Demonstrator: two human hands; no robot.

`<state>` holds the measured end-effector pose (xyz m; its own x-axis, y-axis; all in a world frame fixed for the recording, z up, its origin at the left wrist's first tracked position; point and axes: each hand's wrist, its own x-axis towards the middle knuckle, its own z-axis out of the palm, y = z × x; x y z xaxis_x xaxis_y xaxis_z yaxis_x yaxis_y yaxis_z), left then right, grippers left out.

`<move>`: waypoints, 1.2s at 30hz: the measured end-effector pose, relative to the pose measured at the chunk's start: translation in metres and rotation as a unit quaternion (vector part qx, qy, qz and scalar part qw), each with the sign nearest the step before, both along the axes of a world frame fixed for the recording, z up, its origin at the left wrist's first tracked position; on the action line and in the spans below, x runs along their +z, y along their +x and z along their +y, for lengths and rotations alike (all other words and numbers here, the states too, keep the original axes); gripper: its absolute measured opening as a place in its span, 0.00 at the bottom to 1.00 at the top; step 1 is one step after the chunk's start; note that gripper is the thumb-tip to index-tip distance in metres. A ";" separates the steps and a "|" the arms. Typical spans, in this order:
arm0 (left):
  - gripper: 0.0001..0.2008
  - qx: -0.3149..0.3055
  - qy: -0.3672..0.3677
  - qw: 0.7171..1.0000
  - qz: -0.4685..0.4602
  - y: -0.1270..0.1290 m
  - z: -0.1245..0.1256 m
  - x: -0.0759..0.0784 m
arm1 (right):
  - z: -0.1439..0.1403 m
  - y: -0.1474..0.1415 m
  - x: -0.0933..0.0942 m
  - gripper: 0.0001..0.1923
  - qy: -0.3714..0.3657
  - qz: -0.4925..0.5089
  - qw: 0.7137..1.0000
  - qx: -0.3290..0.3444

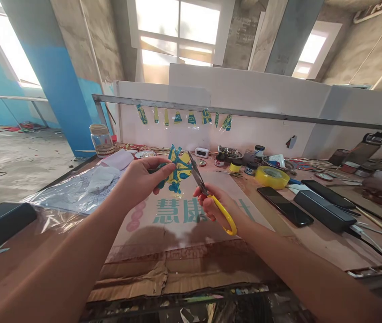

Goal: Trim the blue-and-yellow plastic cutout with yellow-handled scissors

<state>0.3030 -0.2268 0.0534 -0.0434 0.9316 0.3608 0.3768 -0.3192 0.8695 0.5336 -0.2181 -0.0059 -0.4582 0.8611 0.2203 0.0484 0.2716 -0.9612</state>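
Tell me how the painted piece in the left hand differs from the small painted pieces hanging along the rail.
The painted piece is pinched in the left hand next to the scissors held by the right hand; the hanging pieces dangle untouched under the rail. The held one looks larger and crumpled; the hung ones look small and flat. Both show yellow and blue-green colours.

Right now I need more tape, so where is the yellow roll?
In the head view the yellow tape roll lies on the table, right of the scissors, between the small jars and a black phone.
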 end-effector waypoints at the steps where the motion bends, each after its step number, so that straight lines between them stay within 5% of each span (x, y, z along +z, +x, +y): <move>1: 0.19 0.001 0.002 1.000 -0.001 0.001 0.000 0.000 | -0.001 0.001 0.000 0.33 0.004 -0.003 1.000 0.009; 10: 0.21 -0.012 -0.012 1.000 -0.022 0.009 -0.005 0.001 | -0.003 0.004 0.006 0.36 0.039 -0.008 0.998 0.054; 19: 0.18 0.019 0.018 0.998 0.049 0.001 -0.004 0.004 | 0.002 0.008 0.010 0.28 0.048 -0.049 0.994 0.089; 26: 0.16 0.013 0.040 0.996 0.079 0.001 -0.006 0.006 | 0.009 0.009 0.003 0.33 0.057 -0.076 0.991 0.094; 36: 0.19 -0.066 -0.042 0.997 -0.014 0.008 -0.005 0.001 | 0.006 0.000 -0.012 0.34 -0.001 0.032 0.997 0.076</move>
